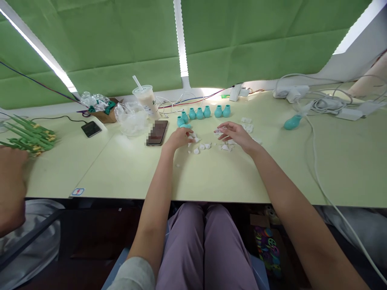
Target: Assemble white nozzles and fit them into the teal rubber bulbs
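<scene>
Head view: across the pale counter point(121, 173), and here's the left hand point(180, 138), fingers bent down, its grip masked, so I can't tell what's held! The right hand point(234, 134) curls narrow, pinch or mere touch unclear. Just beyond, turquoise vase shapes point(200, 113), one partly hidden by the left hand; a stray knuckle could topple some. White pieces point(196, 151) lie around both hands, details too small; a sweeping finger might scatter them.
</scene>
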The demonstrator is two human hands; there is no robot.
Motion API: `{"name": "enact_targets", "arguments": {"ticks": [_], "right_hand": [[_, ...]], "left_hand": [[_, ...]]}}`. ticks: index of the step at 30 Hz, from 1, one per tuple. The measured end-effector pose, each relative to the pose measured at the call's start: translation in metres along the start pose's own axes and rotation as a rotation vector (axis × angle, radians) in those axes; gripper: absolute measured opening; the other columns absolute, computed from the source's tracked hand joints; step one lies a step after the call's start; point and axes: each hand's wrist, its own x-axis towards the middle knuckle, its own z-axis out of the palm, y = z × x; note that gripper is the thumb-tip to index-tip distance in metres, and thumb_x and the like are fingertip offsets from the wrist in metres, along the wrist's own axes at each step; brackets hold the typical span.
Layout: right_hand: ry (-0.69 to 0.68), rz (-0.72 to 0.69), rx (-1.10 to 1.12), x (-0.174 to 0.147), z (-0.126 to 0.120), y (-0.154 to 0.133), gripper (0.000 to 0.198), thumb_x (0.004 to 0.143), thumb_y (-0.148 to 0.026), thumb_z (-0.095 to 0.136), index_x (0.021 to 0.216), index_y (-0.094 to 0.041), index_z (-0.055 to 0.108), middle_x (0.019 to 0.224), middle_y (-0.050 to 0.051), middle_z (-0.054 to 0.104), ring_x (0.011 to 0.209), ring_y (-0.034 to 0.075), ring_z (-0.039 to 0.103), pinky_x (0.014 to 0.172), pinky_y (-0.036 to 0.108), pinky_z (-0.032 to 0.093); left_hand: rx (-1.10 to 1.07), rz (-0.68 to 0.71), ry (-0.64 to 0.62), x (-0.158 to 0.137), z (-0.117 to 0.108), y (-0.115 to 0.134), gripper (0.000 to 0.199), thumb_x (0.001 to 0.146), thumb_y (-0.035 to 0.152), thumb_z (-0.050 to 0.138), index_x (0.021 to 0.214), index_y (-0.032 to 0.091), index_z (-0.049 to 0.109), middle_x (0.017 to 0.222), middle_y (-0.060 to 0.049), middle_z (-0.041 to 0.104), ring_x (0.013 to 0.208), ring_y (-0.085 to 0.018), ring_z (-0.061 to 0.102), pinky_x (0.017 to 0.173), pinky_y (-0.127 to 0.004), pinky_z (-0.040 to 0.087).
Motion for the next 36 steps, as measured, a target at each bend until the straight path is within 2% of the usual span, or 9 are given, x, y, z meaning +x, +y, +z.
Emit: {"name": "enact_targets", "arguments": {"ticks": [7, 12, 17, 19, 29, 36], "right_hand": [[-0.011, -0.006, 0.006, -0.002, 0.001, -0.002, 0.038, 0.072, -0.052, 0.063, 0.094, -0.022, 0.060, 0.102, 0.006, 0.067, 0.074, 0.015, 0.065, 0.068, 0.029, 0.050], [-0.005, 0.001, 0.000, -0.001, 0.001, -0.002, 0.039, 0.071, -0.053, 0.064, 0.094, -0.022, 0.060, 0.102, 0.007, 0.066, 0.074, 0.015, 0.065, 0.069, 0.030, 0.050], [-0.001, -0.002, 0.011, 0.001, 0.000, 0.000, 0.038, 0.069, -0.052, 0.066, 0.092, -0.022, 0.060, 0.102, 0.007, 0.067, 0.071, 0.015, 0.066, 0.068, 0.032, 0.050], [-0.001, -0.007, 0.005, 0.001, 0.000, 0.000, 0.039, 0.069, -0.053, 0.065, 0.093, -0.022, 0.061, 0.102, 0.007, 0.067, 0.071, 0.016, 0.066, 0.068, 0.032, 0.051], [-0.004, 0.005, 0.008, 0.001, 0.002, -0.001, 0.039, 0.069, -0.052, 0.066, 0.092, -0.021, 0.061, 0.101, 0.007, 0.068, 0.070, 0.015, 0.065, 0.067, 0.030, 0.050], [-0.011, 0.010, -0.010, 0.001, 0.002, 0.000, 0.040, 0.070, -0.053, 0.065, 0.093, -0.021, 0.060, 0.103, 0.008, 0.067, 0.070, 0.014, 0.065, 0.065, 0.028, 0.049]], "left_hand": [[-0.055, -0.004, 0.000, -0.003, -0.001, 0.007, 0.027, 0.066, 0.018, 0.064, 0.093, 0.016, 0.068, 0.077, -0.004, 0.066, 0.073, -0.016, 0.059, 0.067, -0.026, 0.045], [-0.011, 0.065, 0.075, -0.004, 0.000, 0.013, 0.022, 0.067, 0.016, 0.062, 0.088, 0.016, 0.068, 0.085, -0.005, 0.067, 0.078, -0.017, 0.058, 0.068, -0.027, 0.044], [0.082, 0.261, 0.137, -0.009, 0.001, 0.027, 0.042, 0.068, 0.007, 0.057, 0.107, 0.020, 0.059, 0.093, -0.003, 0.066, 0.082, -0.017, 0.055, 0.073, -0.027, 0.041], [0.116, 0.311, 0.137, -0.010, 0.001, 0.033, 0.045, 0.067, 0.004, 0.054, 0.108, 0.021, 0.058, 0.094, -0.003, 0.065, 0.084, -0.017, 0.055, 0.073, -0.027, 0.040], [0.272, 0.401, 0.118, -0.014, 0.001, 0.048, 0.048, 0.065, -0.005, 0.046, 0.104, 0.019, 0.059, 0.091, -0.003, 0.063, 0.084, -0.016, 0.056, 0.066, -0.025, 0.036], [0.389, 0.441, 0.142, -0.016, 0.007, 0.053, 0.047, 0.069, -0.006, 0.042, 0.103, 0.021, 0.059, 0.094, -0.003, 0.063, 0.085, -0.016, 0.057, 0.064, -0.026, 0.035]]}}
